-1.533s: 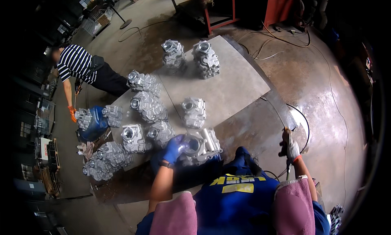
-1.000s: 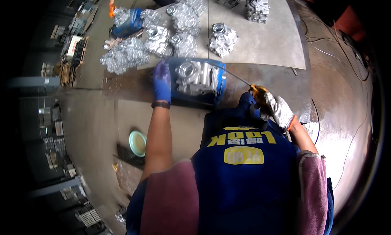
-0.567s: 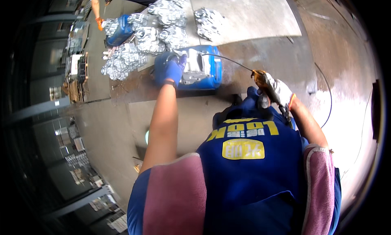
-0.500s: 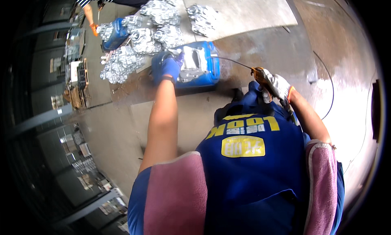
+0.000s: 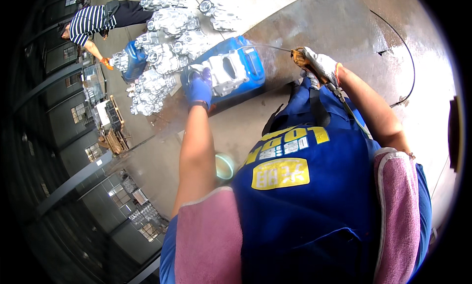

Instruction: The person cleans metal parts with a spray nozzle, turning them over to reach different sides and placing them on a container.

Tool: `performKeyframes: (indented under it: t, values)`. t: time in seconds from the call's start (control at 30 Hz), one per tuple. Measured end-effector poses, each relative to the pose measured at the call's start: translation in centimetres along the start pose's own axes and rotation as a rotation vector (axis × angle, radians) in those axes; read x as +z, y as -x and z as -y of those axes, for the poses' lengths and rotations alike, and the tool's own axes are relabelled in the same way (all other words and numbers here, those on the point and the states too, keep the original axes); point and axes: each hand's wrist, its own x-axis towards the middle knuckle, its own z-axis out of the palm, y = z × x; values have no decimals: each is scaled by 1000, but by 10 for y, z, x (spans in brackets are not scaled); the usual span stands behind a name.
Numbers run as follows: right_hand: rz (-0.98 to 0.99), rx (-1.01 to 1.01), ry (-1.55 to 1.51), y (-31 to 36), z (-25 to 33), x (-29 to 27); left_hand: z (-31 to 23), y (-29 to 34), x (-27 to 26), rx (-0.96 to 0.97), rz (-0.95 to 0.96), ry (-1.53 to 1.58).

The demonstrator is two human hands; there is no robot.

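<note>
A silvery cast-metal housing (image 5: pixel 229 73) lies on a blue plastic drum (image 5: pixel 254 62) resting on its side on the floor. My left hand (image 5: pixel 200 85), in a blue glove, is closed on the housing's left end. My right hand (image 5: pixel 322 66), in a white glove with an orange cuff, grips an orange air blow gun (image 5: pixel 299 59). From the gun a long thin nozzle (image 5: pixel 268 46) reaches left, its tip by the housing's upper edge. A hose (image 5: pixel 358 118) runs from the gun's fitting down beside my blue apron (image 5: pixel 295 210).
Several similar castings (image 5: pixel 172 23) are heaped beyond the drum at the left. Farther off, a bent-over person in a striped shirt (image 5: pixel 91 26) reaches an orange-gloved hand (image 5: pixel 106 63) to a casting by another blue drum (image 5: pixel 133 62). A pale green bowl (image 5: pixel 224 166) sits below. A black hose (image 5: pixel 411 62) curves at right.
The view has turned, bringing the green bowl and more of the other person into sight. My left hand stays on the housing; my right still grips the blow gun, its nozzle now nearer the housing's upper edge.
</note>
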Motion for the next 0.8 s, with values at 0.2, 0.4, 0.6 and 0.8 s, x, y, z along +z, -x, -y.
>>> performKeyframes:
  t: [0.2, 0.4, 0.6, 0.8]
  values:
    - [122, 66, -77, -20, -6, 12, -46, 22, -30, -170, 63, 123]
    - [105, 41, -52, -17, -4, 24, -18, 10, -13, -93, 55, 27]
    - [62, 2, 12, -17, -6, 22, -5, 4, -3, -30, 10, 19]
    - [54, -55, 47, -7, -9, 26, -1, 0, 2, -17, 13, -18]
